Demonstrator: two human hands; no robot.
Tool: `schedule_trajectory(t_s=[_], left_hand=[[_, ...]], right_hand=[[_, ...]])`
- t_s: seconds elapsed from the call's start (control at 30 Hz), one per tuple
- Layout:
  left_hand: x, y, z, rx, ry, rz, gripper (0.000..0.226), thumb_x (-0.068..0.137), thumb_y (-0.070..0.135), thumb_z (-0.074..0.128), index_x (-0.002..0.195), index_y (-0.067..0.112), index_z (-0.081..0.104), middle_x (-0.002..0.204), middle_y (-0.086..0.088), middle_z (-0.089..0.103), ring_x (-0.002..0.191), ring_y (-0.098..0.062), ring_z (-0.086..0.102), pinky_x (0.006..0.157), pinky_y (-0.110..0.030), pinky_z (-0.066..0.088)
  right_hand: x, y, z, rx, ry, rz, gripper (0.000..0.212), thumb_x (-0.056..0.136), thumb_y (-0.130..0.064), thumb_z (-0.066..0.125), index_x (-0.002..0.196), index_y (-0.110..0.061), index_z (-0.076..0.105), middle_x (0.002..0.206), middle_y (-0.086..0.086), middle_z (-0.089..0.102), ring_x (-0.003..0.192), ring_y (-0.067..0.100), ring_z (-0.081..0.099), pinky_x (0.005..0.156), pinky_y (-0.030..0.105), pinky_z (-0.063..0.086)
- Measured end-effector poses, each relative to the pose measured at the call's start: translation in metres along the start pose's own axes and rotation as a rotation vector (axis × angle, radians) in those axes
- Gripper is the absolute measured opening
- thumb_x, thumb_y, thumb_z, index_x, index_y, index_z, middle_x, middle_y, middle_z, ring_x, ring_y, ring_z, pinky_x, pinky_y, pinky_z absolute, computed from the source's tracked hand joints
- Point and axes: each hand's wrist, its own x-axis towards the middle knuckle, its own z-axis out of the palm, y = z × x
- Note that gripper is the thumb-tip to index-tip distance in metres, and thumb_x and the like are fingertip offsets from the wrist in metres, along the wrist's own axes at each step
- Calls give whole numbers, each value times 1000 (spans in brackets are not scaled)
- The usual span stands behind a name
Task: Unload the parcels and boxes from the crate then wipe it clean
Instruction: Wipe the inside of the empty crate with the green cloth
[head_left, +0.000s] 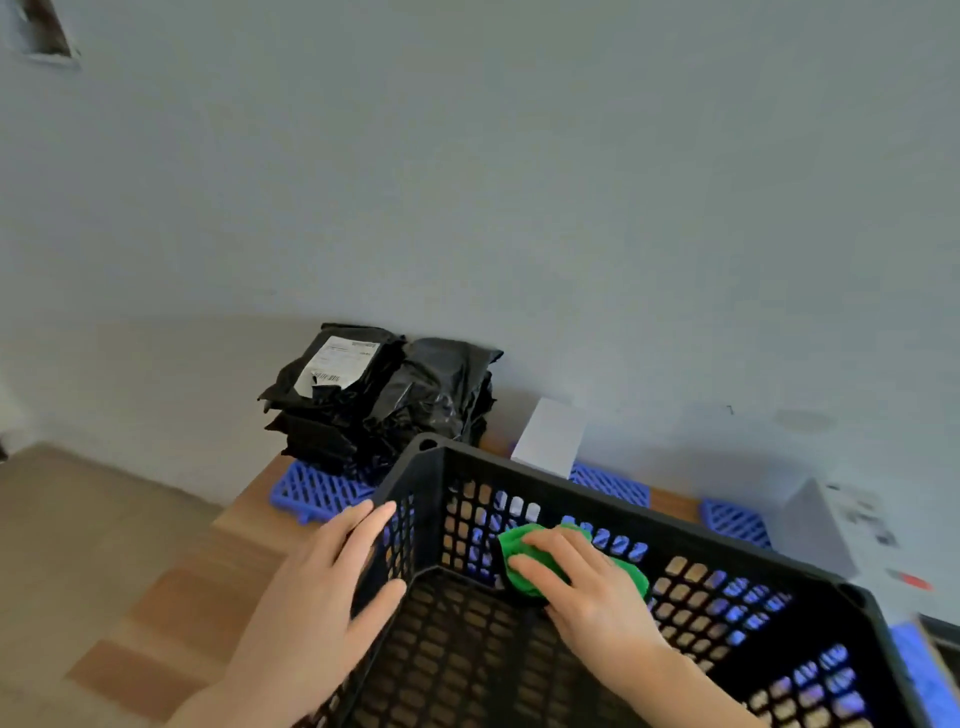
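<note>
Partly hid: green cloth (524, 543) under rt hand (587, 587) in crate (571, 488).

On my feed both hands are bare. The left hand (332, 587) shows its back, four long fingers and the thumb, its outline slightly smeared by blur. The right hand (587, 582) shows its knuckles and slim fingers more sharply. Behind them the left forearm (249, 686) and the right forearm (691, 686) are bare skin as far as the bottom edge. The nails are too small for me to judge.
</note>
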Motion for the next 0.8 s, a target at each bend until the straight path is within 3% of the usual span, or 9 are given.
schedule_trajectory(t_s=[0.1, 0.23, 0.47, 0.57, 0.7, 0.8], left_hand=[[12, -3, 10, -12, 65, 17, 68, 94, 54, 48, 153, 36, 18, 157, 14, 21, 142, -6, 28, 110, -24, 34], [12, -7, 23, 30, 66, 20, 69, 93, 50, 52, 153, 28, 26, 158, 4, 26, 143, -15, 30, 108, -31, 39], [8, -9, 29, 203, 75, 43, 68, 86, 41, 67, 146, 18, 44, 148, -12, 46, 134, -32, 47, 98, -43, 48], [8, -9, 31, 247, 131, 65, 67, 82, 39, 72, 141, 17, 51, 144, -13, 51, 129, -32, 52, 96, -44, 50], [7, -10, 38, 308, 185, 80, 64, 89, 40, 61, 146, 19, 43, 151, -9, 42, 139, -28, 40, 107, -41, 40], [9, -12, 40, 401, 184, 93, 68, 86, 41, 64, 147, 19, 41, 151, -10, 42, 138, -28, 41, 106, -41, 40]], right_hand=[[-6, -4, -1, -81, -22, -25, 47, 65, -9, 83, 109, -16, 68, 121, 7, 61, 111, 25, 60, 84, 34, 56], [-14, -6, -3, -128, -61, -59, 40, 71, -9, 80, 109, -15, 67, 128, 9, 57, 118, 26, 55, 88, 37, 54], [18, -11, -5, -215, -107, -219, 54, 70, -11, 82, 119, -16, 59, 138, 7, 45, 128, 27, 46, 96, 47, 49], [47, -9, 0, -233, -36, -291, 38, 76, -9, 74, 112, -14, 66, 138, 9, 45, 128, 28, 44, 97, 49, 47], [79, -8, 15, -297, 41, -487, 20, 93, -16, 54, 107, -16, 68, 135, 9, 49, 128, 27, 43, 106, 47, 37], [96, -7, 28, -387, 107, -624, 17, 96, -20, 54, 102, -20, 71, 126, 6, 59, 126, 26, 45, 113, 50, 27]])
